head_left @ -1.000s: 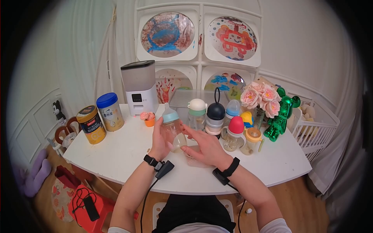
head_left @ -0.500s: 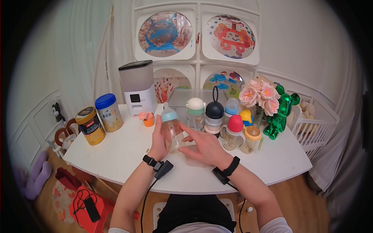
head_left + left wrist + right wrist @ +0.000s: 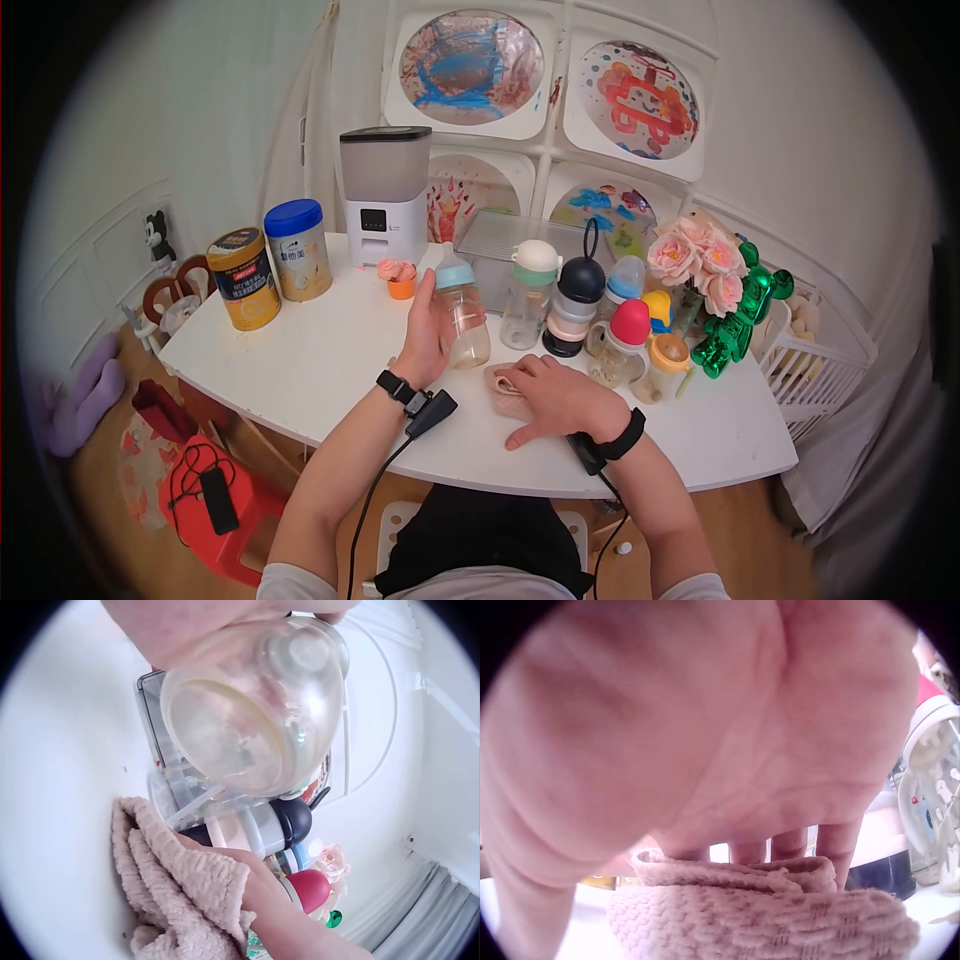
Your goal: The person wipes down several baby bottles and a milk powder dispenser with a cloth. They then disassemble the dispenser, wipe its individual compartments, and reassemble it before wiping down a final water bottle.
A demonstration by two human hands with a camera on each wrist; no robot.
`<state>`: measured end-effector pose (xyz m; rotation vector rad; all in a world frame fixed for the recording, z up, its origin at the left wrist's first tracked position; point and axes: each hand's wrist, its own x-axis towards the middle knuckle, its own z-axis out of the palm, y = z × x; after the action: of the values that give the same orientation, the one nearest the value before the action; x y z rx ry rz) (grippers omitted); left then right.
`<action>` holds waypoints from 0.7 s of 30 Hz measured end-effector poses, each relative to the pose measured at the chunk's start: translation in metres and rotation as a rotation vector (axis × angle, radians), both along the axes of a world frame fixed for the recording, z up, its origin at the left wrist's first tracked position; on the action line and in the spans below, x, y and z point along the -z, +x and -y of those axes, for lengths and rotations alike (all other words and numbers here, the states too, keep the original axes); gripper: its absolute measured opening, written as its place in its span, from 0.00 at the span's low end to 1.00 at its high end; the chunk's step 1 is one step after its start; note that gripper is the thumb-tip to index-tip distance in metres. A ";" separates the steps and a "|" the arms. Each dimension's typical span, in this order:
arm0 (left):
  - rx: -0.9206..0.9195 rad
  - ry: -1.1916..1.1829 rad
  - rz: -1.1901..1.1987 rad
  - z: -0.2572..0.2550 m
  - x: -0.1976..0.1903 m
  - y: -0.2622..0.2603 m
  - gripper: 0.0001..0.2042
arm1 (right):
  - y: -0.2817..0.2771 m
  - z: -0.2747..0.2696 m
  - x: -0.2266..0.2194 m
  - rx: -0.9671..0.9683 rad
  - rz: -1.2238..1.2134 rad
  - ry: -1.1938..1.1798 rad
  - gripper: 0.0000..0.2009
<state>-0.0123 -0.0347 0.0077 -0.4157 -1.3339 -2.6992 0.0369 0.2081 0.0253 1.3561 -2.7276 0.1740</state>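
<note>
My left hand [image 3: 427,335] grips a clear baby bottle [image 3: 466,325] with a light blue collar and a pale teat, held upright but slightly tilted over the table. Its rounded base fills the upper part of the left wrist view. To the right, my right hand [image 3: 570,398] is palm down over a folded pink textured cloth [image 3: 507,402]. Its fingers curl over the far side of the cloth, while the thumb is spread toward me. In the right wrist view the folded cloth [image 3: 765,922] lies below the palm, hiding the fingertips.
Several bottles stand right of centre, among them a red-capped one [image 3: 630,325] and a black-topped stacked container [image 3: 578,300]. Behind are a white dispenser [image 3: 386,200] and a grey drying rack [image 3: 485,270]. Two powder tins [image 3: 245,285] stand left; flowers [image 3: 700,262] and a green bear figure [image 3: 742,310] right.
My right hand has left the bottle's side and moved down and right onto the cloth. The left hand keeps holding the bottle. The head view has shifted and tilted.
</note>
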 end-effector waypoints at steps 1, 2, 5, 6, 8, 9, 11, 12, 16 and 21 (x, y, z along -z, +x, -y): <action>-0.008 0.009 0.002 0.000 0.001 0.000 0.32 | -0.005 0.000 0.001 -0.008 0.002 0.009 0.37; -0.003 -0.006 0.004 0.000 0.001 0.000 0.32 | -0.012 0.000 0.002 0.003 0.017 -0.003 0.34; 0.003 -0.029 0.008 0.000 -0.001 0.001 0.32 | -0.012 0.005 -0.008 0.069 0.056 -0.067 0.28; 0.000 -0.032 0.009 -0.001 -0.002 0.001 0.32 | -0.009 0.007 -0.011 0.122 0.079 -0.116 0.24; 0.002 -0.024 0.004 -0.001 -0.006 0.003 0.32 | -0.009 0.009 -0.010 0.139 0.053 -0.200 0.22; -0.006 -0.012 0.003 0.000 -0.007 0.005 0.32 | -0.009 0.010 -0.009 0.145 0.029 -0.277 0.20; -0.001 0.002 0.005 0.000 -0.004 0.002 0.32 | -0.015 0.010 0.002 0.120 0.033 -0.280 0.20; 0.003 0.017 0.006 0.001 -0.003 0.001 0.32 | -0.017 0.011 0.005 0.094 0.036 -0.281 0.21; -0.018 -0.003 0.015 0.000 -0.003 0.001 0.32 | -0.006 0.017 -0.010 0.121 0.096 -0.136 0.22; -0.013 -0.003 0.031 -0.001 -0.003 0.000 0.32 | -0.014 0.004 0.010 -0.169 -0.090 -0.183 0.24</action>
<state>-0.0121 -0.0334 0.0102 -0.3658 -1.3439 -2.7041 0.0230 0.2041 0.0155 1.5008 -2.4554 0.3552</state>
